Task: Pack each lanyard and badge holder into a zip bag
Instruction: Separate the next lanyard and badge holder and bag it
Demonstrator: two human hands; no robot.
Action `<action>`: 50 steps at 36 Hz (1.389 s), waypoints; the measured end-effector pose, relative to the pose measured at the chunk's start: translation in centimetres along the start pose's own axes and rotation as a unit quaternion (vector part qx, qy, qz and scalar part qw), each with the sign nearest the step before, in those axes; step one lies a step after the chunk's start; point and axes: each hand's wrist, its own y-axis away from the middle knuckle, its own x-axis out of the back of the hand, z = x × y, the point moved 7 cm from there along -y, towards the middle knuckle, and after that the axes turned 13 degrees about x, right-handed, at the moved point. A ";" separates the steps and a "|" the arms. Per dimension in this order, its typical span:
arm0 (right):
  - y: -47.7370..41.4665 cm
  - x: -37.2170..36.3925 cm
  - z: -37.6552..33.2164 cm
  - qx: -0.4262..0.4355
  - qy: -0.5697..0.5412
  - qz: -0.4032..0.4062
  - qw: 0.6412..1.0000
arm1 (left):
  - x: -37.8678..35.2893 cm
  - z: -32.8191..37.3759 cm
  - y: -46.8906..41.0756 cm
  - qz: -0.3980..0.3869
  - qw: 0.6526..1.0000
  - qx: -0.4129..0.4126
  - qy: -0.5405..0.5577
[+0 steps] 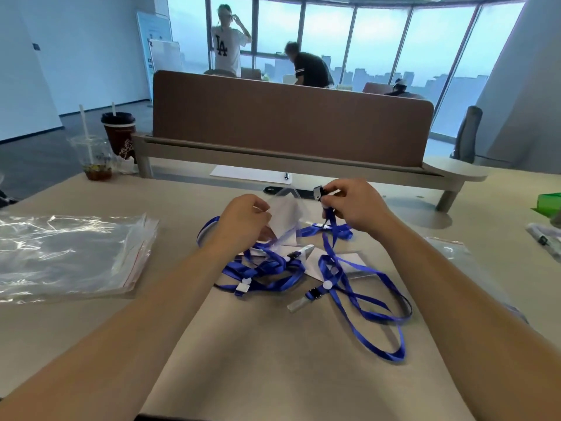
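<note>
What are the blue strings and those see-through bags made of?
The blue lanyards look like woven fabric ribbon, probably: flat, floppy, slightly shiny. The zip bags look like thin clear plastic film: see-through, crinkled, with bright glare.

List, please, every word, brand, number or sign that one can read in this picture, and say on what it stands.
"LA": on the white T-shirt, far in the background.
The standing boards: print too small to read.
The brown cup: a white drawing, no readable words.
The badge holder and lanyard: no text seen.
</note>
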 end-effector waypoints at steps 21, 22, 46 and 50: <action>1.3 -4.7 -1.4 -0.088 -0.145 -0.009 0.986 | 0.0 -0.5 0.3 -0.015 0.998 0.027 0.057; 1.3 -4.9 -1.3 -0.093 -0.152 -0.008 0.984 | -0.1 -0.6 0.4 -0.015 0.998 0.026 0.054; 1.5 -7.5 -1.8 -0.073 -0.153 -0.032 0.985 | -0.3 -0.5 0.0 0.046 0.998 0.029 0.036; 1.5 -7.5 -2.2 -0.058 -0.146 -0.033 0.987 | 0.1 -0.8 0.0 0.059 0.997 0.023 0.044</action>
